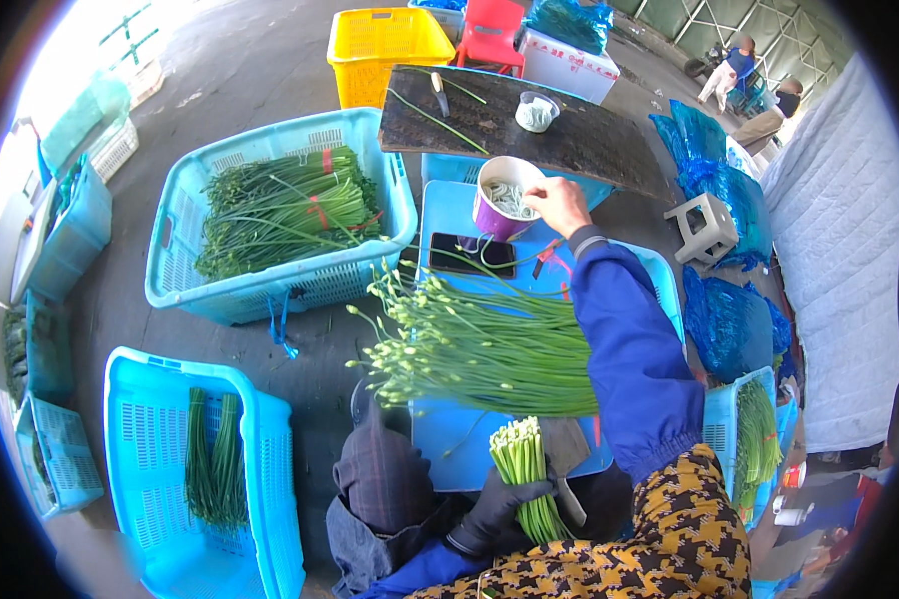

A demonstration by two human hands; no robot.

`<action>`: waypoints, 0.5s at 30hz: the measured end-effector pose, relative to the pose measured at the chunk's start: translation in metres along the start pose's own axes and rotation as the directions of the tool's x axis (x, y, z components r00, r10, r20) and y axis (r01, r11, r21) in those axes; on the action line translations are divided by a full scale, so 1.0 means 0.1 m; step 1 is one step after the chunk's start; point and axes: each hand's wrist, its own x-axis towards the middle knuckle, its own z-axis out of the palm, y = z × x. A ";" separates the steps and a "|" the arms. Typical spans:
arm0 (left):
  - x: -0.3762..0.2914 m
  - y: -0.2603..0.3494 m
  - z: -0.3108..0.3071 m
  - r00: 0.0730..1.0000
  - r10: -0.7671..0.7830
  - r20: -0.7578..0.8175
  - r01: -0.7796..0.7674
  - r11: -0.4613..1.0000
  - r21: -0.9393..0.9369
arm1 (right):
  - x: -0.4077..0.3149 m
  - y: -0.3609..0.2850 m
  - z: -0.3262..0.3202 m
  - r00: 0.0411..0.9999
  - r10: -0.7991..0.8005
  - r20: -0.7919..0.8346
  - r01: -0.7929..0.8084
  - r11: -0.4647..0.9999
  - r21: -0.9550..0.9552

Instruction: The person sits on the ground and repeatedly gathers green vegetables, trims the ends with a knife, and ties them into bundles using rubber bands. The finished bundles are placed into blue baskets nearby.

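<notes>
My left hand, in a dark glove, grips a bundle of green stems, pale cut ends up. At the rim of a white and purple paper tub, my bare right hand has its fingertips by the pale rubber bands inside. Whether a band is between the fingers is hidden. Under my right sleeve lies a wide pile of flowering chive stems, buds to the left, across the blue board. A dark phone lies in front of the tub. A broad metal blade lies behind the held bundle.
A blue crate with banded green bunches stands left. Another blue crate with two bunches is nearer. Beyond the tub, a dark plank bears a knife and a plastic cup. A stool stands right.
</notes>
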 end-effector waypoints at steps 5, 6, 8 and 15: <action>0.01 0.03 0.08 0.992 -0.069 -0.109 0.065 0.997 -0.040 | 0.34 0.08 0.41 0.983 0.059 0.171 -0.015 0.969 -0.246; -0.01 0.11 0.14 0.990 -0.082 -0.114 0.079 0.996 -0.032 | 0.39 0.11 0.49 0.978 0.079 0.194 -0.015 0.950 -0.311; 0.02 0.10 0.13 0.996 -0.060 -0.070 0.057 0.997 -0.047 | 0.47 0.22 0.65 0.964 0.109 0.241 -0.014 0.931 -0.365; 0.04 0.13 0.17 0.990 -0.063 -0.130 0.061 0.998 -0.022 | 0.43 0.08 0.75 0.989 0.147 0.020 -0.136 0.954 -0.269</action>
